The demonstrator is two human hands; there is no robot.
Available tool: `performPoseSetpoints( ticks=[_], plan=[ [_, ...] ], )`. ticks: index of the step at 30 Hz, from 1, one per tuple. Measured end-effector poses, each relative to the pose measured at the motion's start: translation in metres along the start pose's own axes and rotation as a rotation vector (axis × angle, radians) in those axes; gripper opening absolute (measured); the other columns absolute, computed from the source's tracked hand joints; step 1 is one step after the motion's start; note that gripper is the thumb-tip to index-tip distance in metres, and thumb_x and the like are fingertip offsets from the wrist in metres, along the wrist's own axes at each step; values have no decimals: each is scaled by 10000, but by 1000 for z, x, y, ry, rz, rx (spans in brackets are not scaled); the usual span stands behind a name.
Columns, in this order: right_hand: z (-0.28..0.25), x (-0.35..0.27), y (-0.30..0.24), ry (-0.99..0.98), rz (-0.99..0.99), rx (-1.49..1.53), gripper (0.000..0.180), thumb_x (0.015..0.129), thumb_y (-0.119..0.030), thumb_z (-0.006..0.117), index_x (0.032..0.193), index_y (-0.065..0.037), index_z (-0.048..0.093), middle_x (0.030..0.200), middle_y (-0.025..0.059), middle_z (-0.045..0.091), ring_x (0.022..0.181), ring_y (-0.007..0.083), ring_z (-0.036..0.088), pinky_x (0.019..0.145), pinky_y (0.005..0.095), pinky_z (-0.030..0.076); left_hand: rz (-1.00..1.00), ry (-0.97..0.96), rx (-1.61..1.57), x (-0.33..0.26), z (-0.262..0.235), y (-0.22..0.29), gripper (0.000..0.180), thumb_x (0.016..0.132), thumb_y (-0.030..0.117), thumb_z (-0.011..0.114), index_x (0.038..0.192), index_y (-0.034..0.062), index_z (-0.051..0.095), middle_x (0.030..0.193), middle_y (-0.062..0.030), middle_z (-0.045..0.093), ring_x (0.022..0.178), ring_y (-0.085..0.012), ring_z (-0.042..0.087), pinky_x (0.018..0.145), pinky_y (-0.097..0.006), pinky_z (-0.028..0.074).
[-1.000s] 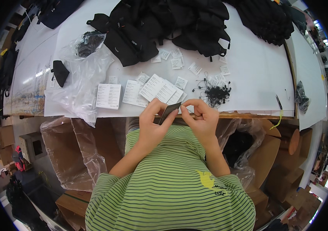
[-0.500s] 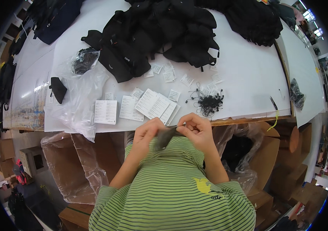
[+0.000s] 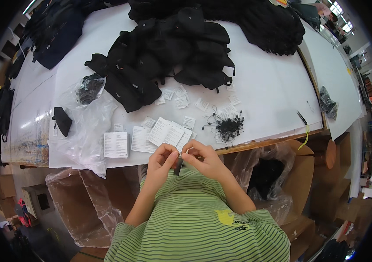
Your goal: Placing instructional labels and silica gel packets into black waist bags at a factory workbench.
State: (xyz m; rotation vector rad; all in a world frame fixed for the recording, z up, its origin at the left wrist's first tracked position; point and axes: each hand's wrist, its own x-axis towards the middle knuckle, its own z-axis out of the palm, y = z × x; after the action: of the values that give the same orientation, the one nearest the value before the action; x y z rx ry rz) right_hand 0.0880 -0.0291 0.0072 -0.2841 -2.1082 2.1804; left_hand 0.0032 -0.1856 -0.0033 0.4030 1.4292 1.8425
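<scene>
My left hand and my right hand meet in front of my waist, just past the table's near edge. Fingers and thumbs of both are pinched together on a small dark fabric piece, whose lower end hangs between them. Its upper part is hidden by my fingertips. Just beyond the hands lie white printed cards, fanned over one another, with another stack of cards to the left. A tangle of black tag strings rests right of them.
Black fabric items are heaped across the table. A clear plastic bag and a small black fabric piece lie left. A pen-like tool lies near the right edge. Below stand plastic-lined cartons, one holding black items.
My hands have come closer together, and the dark piece, blurred and swinging before, now hangs narrow between them. The table appears lower in view.
</scene>
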Motion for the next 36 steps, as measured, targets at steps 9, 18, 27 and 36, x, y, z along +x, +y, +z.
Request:
performPoseSetpoints(
  ticks=[9, 18, 27, 36],
  plan=[
    [-14, 2, 17, 162, 56, -9, 87, 890, -112, 606, 891, -32, 573, 545, -73, 451, 509, 5, 303, 470, 200, 211, 628, 516, 1104, 89, -49, 8, 256, 796, 99, 645, 1032, 46, 561, 1027, -106, 591, 927, -257, 559, 817, -345, 434],
    [-17, -14, 19, 257, 93, 85, 81, 889, -111, 617, 890, -42, 575, 575, -90, 436, 509, -10, 306, 465, 185, 203, 678, 740, 1083, 117, -90, 31, 458, 771, 40, 622, 1213, 98, 522, 1173, -155, 559, 999, -307, 578, 852, -336, 458],
    [-21, -15, 20, 297, 103, 102, 62, 894, -90, 602, 892, -36, 572, 630, -81, 459, 542, -14, 328, 469, 181, 215, 211, 98, 308, 101, -75, 82, 354, 796, 74, 577, 1146, 38, 537, 992, -56, 622, 885, -112, 569, 854, -231, 418],
    [-32, -27, 28, 334, 87, 66, 61, 874, -77, 609, 867, -27, 576, 608, -82, 463, 534, -16, 309, 478, 182, 192, 632, -13, 1087, 121, -34, 5, 397, 737, 172, 667, 1099, 48, 564, 1140, -140, 544, 1122, -335, 455, 971, -411, 359]
  ],
)
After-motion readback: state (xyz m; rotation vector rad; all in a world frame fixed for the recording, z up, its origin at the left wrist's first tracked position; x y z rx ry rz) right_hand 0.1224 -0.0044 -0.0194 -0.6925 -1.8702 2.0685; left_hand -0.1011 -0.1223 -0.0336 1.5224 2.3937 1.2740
